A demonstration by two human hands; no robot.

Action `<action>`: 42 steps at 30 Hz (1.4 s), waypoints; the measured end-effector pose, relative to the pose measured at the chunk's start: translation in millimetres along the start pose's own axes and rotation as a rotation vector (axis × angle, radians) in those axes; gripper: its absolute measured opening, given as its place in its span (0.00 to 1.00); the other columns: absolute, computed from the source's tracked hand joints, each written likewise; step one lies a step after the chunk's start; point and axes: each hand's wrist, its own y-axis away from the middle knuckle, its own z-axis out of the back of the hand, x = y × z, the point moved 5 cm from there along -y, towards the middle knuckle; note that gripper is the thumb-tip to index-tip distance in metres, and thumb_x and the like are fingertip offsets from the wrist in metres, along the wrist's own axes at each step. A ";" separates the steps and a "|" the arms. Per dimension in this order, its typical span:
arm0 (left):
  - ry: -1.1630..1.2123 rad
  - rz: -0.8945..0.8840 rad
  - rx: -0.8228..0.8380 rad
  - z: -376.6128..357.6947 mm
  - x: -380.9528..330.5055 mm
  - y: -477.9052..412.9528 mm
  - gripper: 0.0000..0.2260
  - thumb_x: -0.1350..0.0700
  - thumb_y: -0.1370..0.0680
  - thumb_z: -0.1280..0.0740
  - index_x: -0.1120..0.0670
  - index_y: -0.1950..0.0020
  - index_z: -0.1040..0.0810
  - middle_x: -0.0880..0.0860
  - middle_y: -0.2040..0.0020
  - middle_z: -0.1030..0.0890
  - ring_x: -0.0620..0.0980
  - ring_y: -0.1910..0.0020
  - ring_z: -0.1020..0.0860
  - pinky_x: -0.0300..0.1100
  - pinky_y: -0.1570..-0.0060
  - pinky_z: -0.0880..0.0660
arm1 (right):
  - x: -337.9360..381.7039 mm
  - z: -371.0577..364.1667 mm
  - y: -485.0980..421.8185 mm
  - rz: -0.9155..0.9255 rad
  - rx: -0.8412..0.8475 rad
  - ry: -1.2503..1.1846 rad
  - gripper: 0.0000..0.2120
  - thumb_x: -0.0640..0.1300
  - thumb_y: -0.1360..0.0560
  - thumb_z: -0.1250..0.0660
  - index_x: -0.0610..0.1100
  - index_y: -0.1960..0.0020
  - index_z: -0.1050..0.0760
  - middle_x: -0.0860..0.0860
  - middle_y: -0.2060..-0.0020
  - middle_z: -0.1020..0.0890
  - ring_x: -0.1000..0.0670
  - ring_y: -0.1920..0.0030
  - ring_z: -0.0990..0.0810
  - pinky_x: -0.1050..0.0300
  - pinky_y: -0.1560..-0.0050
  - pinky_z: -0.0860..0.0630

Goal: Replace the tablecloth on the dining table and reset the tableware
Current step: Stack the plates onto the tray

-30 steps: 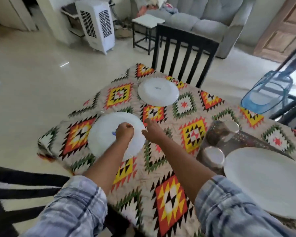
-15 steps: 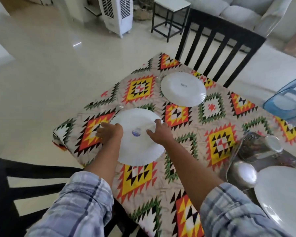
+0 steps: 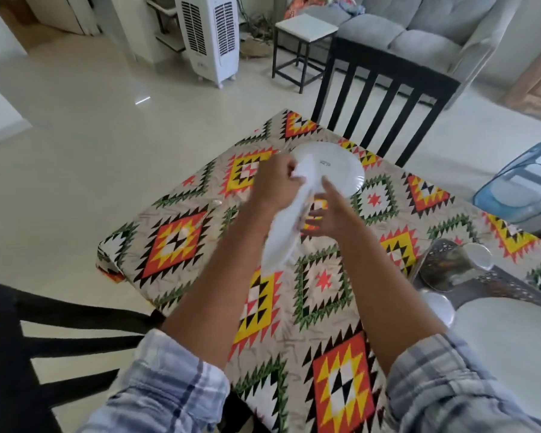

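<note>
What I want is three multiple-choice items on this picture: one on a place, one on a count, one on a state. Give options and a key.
1. Where does the marked plate lie?
A) on the tablecloth by the black chair
B) on the floor
C) on the sofa

2. How many white plates show?
A) one
B) three
C) five

3. How is the lifted plate held?
A) flat on both palms
B) tilted on edge, gripped by the left hand
C) stacked on another plate

Key:
1 A: it lies flat at the far edge, before the chair.
2 B: the marked one, the lifted one and a large plate at near right.
3 B: the left hand's fingers curl round its upper rim, and the right hand is open beside it.
</note>
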 end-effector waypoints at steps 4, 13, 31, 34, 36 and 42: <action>-0.334 -0.235 0.100 -91.3 -48.7 40.5 0.06 0.60 0.24 0.35 0.57 0.48 0.25 0.57 0.53 0.19 0.59 0.52 0.21 0.49 0.57 0.26 | 31.8 51.6 13.0 0.080 0.078 -0.361 0.39 0.63 0.29 0.33 0.44 0.27 0.38 0.37 0.33 0.30 0.37 0.39 0.25 0.43 0.48 0.25; -0.477 -0.299 0.548 -210.8 -6.3 73.7 0.14 0.53 0.23 0.33 0.56 0.40 0.25 0.57 0.44 0.23 0.57 0.42 0.27 0.49 0.50 0.27 | -25.6 161.6 -18.3 0.023 -0.481 0.280 0.19 0.41 0.24 0.35 0.34 0.36 0.31 0.41 0.44 0.25 0.45 0.43 0.25 0.46 0.41 0.27; 0.214 0.735 0.053 -191.7 152.7 -195.5 0.22 0.57 0.31 0.34 0.59 0.37 0.27 0.60 0.39 0.24 0.60 0.42 0.24 0.49 0.43 0.24 | 100.1 120.3 -150.3 0.323 -0.420 0.636 0.26 0.53 0.24 0.33 0.44 0.31 0.35 0.39 0.36 0.29 0.42 0.46 0.24 0.56 0.56 0.26; 0.216 0.813 -0.021 -198.6 173.3 -212.7 0.26 0.58 0.34 0.34 0.58 0.35 0.29 0.60 0.38 0.24 0.61 0.42 0.24 0.54 0.45 0.22 | 100.2 121.1 -175.9 0.278 -0.484 0.802 0.31 0.57 0.25 0.35 0.45 0.28 0.40 0.40 0.32 0.33 0.38 0.34 0.31 0.46 0.40 0.26; 0.265 0.852 -0.067 -198.1 178.5 -219.3 0.28 0.57 0.37 0.35 0.59 0.37 0.27 0.60 0.41 0.22 0.61 0.45 0.22 0.54 0.48 0.21 | 95.3 121.1 -184.0 0.315 -0.523 0.925 0.33 0.59 0.25 0.37 0.44 0.27 0.41 0.39 0.32 0.32 0.37 0.32 0.33 0.41 0.36 0.29; 0.552 0.887 -0.012 -208.5 188.7 -240.9 0.31 0.51 0.40 0.31 0.54 0.37 0.25 0.57 0.47 0.20 0.61 0.51 0.21 0.61 0.54 0.21 | 91.9 128.6 -186.3 0.400 -0.547 0.950 0.35 0.62 0.25 0.39 0.44 0.27 0.44 0.40 0.34 0.28 0.37 0.37 0.28 0.39 0.42 0.24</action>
